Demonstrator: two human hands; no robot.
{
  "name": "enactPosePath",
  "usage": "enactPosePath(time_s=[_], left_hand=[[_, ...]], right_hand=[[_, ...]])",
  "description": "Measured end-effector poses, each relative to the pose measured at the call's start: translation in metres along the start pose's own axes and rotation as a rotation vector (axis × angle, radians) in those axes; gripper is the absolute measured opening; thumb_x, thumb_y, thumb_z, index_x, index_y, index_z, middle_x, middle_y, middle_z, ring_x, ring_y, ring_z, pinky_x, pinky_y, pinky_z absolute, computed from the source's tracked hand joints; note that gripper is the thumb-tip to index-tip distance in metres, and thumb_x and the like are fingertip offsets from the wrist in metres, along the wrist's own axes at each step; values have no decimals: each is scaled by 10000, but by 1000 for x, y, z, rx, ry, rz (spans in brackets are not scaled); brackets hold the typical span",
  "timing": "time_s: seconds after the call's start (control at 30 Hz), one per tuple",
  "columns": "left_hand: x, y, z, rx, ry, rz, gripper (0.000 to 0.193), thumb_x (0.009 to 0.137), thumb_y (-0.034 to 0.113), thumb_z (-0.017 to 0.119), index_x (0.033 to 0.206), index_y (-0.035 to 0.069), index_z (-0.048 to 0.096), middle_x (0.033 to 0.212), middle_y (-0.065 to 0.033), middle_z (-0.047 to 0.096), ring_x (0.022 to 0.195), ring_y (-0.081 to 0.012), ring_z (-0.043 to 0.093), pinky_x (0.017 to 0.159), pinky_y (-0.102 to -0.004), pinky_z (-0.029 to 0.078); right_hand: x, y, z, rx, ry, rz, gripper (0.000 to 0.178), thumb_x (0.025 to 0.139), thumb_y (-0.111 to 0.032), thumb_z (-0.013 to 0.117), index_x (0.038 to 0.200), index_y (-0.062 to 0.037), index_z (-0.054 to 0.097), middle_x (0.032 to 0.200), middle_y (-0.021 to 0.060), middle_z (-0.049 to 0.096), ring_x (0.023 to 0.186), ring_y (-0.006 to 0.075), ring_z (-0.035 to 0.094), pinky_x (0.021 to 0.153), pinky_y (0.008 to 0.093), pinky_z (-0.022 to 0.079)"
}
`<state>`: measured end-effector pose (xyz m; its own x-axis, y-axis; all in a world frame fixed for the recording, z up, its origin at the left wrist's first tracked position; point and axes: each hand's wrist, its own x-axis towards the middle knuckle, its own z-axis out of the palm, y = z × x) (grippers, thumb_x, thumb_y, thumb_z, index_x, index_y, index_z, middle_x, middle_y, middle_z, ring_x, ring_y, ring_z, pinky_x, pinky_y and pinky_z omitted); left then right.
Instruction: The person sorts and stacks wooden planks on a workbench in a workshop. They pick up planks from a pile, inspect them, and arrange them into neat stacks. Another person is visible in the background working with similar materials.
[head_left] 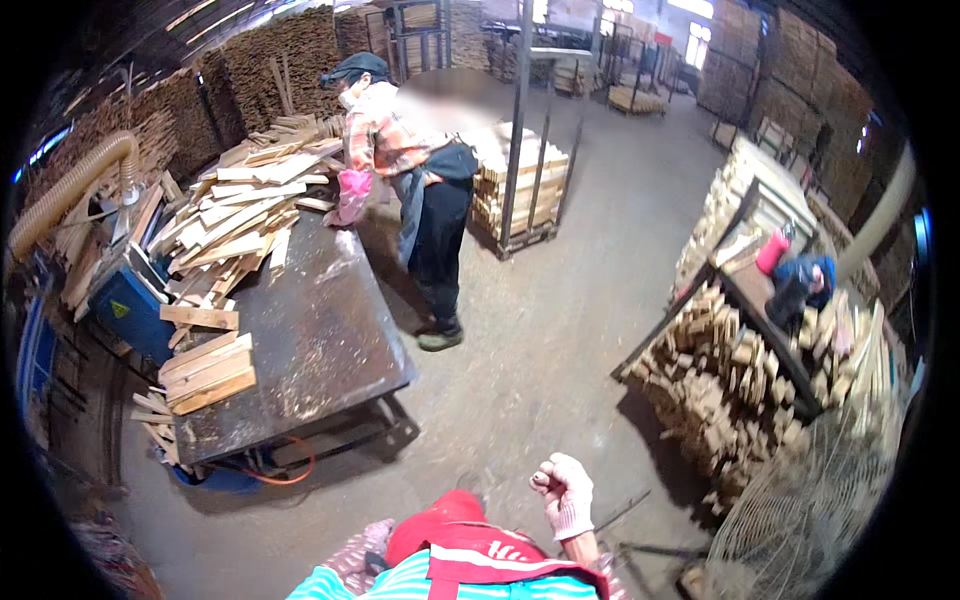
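Note:
My right hand, in a pale knitted glove, is raised in front of my body on the right. Its fingers are curled into a loose fist, and I see nothing in it. Down at the lower edge, a patterned pinkish sleeve marks my left arm, close against my red apron. The fingers of my left hand cannot be made out there. Neither hand touches the dark worktable ahead to the left. On its near corner lies a row of short boards.
A heap of loose wood strips covers the table's far side, where a co-worker leans in, a pink-gloved hand at the table. Wood fills a metal rack on the right. Behind the co-worker stands a stacked cart. An orange hose hangs below the table.

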<state>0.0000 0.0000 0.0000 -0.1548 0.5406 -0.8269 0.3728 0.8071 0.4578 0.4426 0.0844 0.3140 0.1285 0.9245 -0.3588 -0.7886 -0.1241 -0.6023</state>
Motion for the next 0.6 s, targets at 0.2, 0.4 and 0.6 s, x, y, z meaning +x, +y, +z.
enactPosePath(time_s=[0.2, 0.4, 0.6], left_hand=[[40, 312, -18, -323, -190, 200, 297, 936, 312, 635, 748, 83, 643, 615, -26, 576, 538, -135, 527, 494, -327, 411], [89, 552, -24, -700, -169, 307, 221, 962, 279, 630, 812, 117, 629, 654, 24, 549, 515, -81, 466, 421, -254, 349], [131, 594, -5, -910, 36, -6, 126, 951, 244, 651, 856, 162, 651, 695, 37, 580, 541, -116, 523, 423, -269, 379]], right_hand=[[136, -58, 81, 82, 187, -111, 206, 834, 31, 608, 1035, 11, 568, 759, 74, 503, 648, 176, 482, 574, 305, 424], [294, -76, 69, -18, 180, 110, 201, 959, -262, 651, 1029, -78, 608, 698, 2, 492, 576, 169, 467, 586, 352, 471], [479, -143, 134, -35, -100, 308, 224, 994, -324, 590, 1001, -101, 611, 697, -2, 502, 546, 144, 419, 517, 301, 398]])
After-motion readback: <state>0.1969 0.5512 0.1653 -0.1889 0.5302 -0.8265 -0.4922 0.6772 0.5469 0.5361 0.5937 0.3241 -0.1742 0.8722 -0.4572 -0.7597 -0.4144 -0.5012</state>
